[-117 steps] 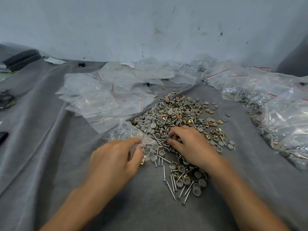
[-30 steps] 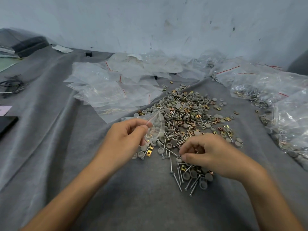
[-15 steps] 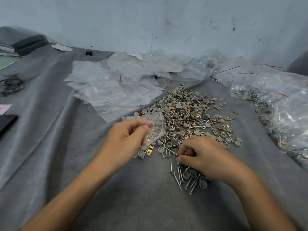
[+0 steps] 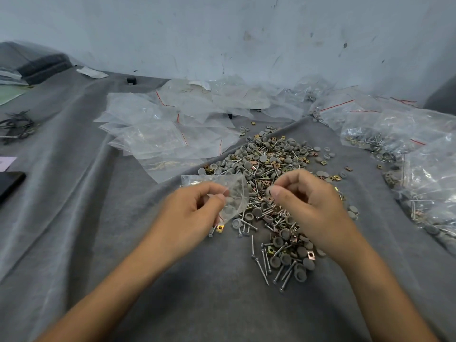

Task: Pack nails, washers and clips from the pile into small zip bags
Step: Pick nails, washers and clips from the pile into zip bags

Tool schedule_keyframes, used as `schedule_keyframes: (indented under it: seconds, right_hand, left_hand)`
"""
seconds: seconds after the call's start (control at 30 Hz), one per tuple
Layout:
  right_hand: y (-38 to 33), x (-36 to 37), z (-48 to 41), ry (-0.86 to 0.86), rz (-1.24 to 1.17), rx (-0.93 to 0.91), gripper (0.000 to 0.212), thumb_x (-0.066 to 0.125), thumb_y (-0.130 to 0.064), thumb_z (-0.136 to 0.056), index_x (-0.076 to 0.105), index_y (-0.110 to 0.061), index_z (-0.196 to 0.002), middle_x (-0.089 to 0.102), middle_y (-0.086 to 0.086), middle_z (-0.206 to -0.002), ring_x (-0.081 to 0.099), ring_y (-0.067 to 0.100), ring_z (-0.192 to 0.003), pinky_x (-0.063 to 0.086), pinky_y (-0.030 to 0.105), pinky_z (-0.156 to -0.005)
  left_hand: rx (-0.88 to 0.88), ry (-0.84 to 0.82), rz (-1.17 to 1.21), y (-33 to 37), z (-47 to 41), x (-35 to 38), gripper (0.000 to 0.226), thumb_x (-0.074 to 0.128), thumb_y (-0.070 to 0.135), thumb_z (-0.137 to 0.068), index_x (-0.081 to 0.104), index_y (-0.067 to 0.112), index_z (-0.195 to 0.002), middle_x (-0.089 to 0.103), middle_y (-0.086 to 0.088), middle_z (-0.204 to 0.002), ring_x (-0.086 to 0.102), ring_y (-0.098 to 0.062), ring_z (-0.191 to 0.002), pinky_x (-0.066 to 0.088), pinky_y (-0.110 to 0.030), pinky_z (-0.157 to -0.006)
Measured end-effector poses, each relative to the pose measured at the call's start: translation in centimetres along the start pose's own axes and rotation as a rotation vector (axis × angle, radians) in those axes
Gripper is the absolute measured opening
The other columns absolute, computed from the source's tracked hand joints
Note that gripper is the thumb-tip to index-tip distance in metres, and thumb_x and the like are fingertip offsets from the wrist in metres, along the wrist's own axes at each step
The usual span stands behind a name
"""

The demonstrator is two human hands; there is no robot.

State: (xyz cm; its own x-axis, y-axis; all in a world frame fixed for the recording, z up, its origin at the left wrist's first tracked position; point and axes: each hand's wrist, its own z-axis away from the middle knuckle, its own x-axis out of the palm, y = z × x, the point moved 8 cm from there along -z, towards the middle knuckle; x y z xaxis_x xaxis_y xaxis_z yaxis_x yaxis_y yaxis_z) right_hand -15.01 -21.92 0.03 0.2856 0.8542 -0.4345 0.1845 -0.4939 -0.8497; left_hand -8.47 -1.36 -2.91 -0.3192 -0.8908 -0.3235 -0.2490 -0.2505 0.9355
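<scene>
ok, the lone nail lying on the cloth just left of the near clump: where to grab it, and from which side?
Pinch the lone nail mid-shank, coming from above and from its left. It lies flat on the grey cloth, running lengthwise toward the person. There is bare cloth on its left, while the pile crowds its right. The thin shank is probably easiest to pinch across.

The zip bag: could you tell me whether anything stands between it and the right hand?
Nothing visible does. The right hand, pinching a grey washer, hangs beside the zip bag held by the left hand; only the pile lies below the gap.
</scene>
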Motion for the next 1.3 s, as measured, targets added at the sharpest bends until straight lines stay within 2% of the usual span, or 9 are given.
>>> schedule_keyframes:
  seconds: [0.1, 0.2, 0.3, 0.4, 0.5, 0.67, 0.87, 1.07, 1.3]
  right_hand:
    - [-0.9, 1.3, 0.3, -0.037, -0.191, 0.0, 0.011, 0.072, -0.021, -0.094, 0.069, -0.031, -0.093, 0.075, 0.002, -0.086, 0.071, 0.022, -0.082, 0.058, 0.038, -0.073]
    - [-1.0, 3.0, 0.6, -0.118, -0.196, 0.018, 0.014, 0.072, -0.019, -0.094, 0.07, -0.032, -0.096, 0.077, 0.001, -0.089, 0.074, 0.021, -0.085, 0.06, 0.042, -0.078]
    - [-0.8, 3.3, 0.6, -0.143, -0.205, 0.042, 0.018, 0.07, -0.019, -0.095, 0.069, -0.035, -0.104, 0.079, -0.003, -0.093, 0.074, 0.016, -0.087, 0.06, 0.037, -0.079]
    - [-0.2, 1.5, 0.0, -0.028, -0.183, 0.039, 0.018, 0.067, -0.014, -0.096, 0.071, -0.031, -0.102, 0.078, -0.008, -0.091, 0.072, 0.005, -0.08, 0.056, 0.02, -0.067]
    - [1.1, 0.2, -0.4, 0.035, 0.118, 0.038, 0.013, 0.066, -0.023, -0.097, 0.071, -0.036, -0.1, 0.073, -0.015, -0.089, 0.066, 0.002, -0.081, 0.051, 0.02, -0.067]
    - [2.5, 2.0, -0.7, -0.167, 0.518, 0.073, 0.012, 0.062, -0.047, -0.094, 0.067, -0.041, -0.104, 0.06, -0.02, -0.118, 0.052, 0.006, -0.116, 0.042, 0.039, -0.103]
    - [3.2, 3.1, -0.7, -0.216, 0.815, 0.102, 0.033, 0.053, -0.06, -0.095, 0.058, -0.042, -0.123, 0.055, -0.016, -0.137, 0.045, 0.016, -0.131, 0.032, 0.043, -0.109]
    - [2.3, 3.5, -0.9, -0.159, 0.813, 0.009, 0.012, 0.061, -0.046, -0.097, 0.065, -0.038, -0.105, 0.065, -0.019, -0.109, 0.055, 0.015, -0.11, 0.036, 0.038, -0.094]
    - [2.9, 2.1, -0.7, -0.1, 0.678, 0.079, 0.01, 0.062, -0.042, -0.097, 0.067, -0.04, -0.105, 0.067, -0.02, -0.103, 0.051, 0.013, -0.108, 0.044, 0.041, -0.093]
  left_hand:
    - [0.012, -0.042, -0.069, -0.2, 0.3, 0.8, 0.022, 0.054, 0.042, -0.085, 0.074, 0.037, -0.094, 0.067, 0.002, -0.062, 0.059, -0.005, -0.059, 0.044, -0.028, -0.061]
    - [0.012, -0.053, -0.077, -0.2, 0.3, 1.0, 0.022, 0.054, 0.043, -0.085, 0.072, 0.043, -0.098, 0.068, 0.003, -0.063, 0.064, -0.013, -0.063, 0.048, -0.034, -0.064]
    - [0.007, -0.028, -0.041, -0.1, 0.1, 0.6, 0.021, 0.056, 0.042, -0.086, 0.073, 0.041, -0.097, 0.065, 0.005, -0.059, 0.062, -0.013, -0.059, 0.046, -0.03, -0.057]
    - [-0.002, 0.017, -0.018, -0.1, -0.2, -0.2, 0.012, 0.063, 0.028, -0.096, 0.074, 0.031, -0.096, 0.065, 0.006, -0.057, 0.06, -0.007, -0.058, 0.044, -0.02, -0.054]
    - [-0.01, 0.028, -0.021, -0.1, -0.2, -0.6, 0.017, 0.06, 0.02, -0.099, 0.074, 0.03, -0.099, 0.066, 0.005, -0.058, 0.062, -0.01, -0.062, 0.049, -0.03, -0.061]
    - [-0.01, 0.027, -0.003, 0.0, -0.2, -0.7, 0.016, 0.061, 0.024, -0.099, 0.075, 0.031, -0.098, 0.066, 0.004, -0.059, 0.061, -0.009, -0.061, 0.048, -0.031, -0.063]
    - [-0.027, 0.026, 0.035, -0.1, -0.2, -0.7, 0.026, 0.055, 0.041, -0.083, 0.075, 0.033, -0.097, 0.067, 0.003, -0.06, 0.061, -0.012, -0.062, 0.05, -0.034, -0.064]
    - [-0.013, 0.031, 0.004, -0.1, -0.2, -0.8, 0.018, 0.06, 0.023, -0.099, 0.075, 0.032, -0.099, 0.066, 0.005, -0.06, 0.06, -0.009, -0.062, 0.049, -0.032, -0.064]
    - [-0.01, 0.023, -0.014, 0.1, -0.2, -0.9, 0.019, 0.059, 0.022, -0.1, 0.074, 0.032, -0.1, 0.067, 0.003, -0.061, 0.06, -0.011, -0.062, 0.045, -0.026, -0.059]
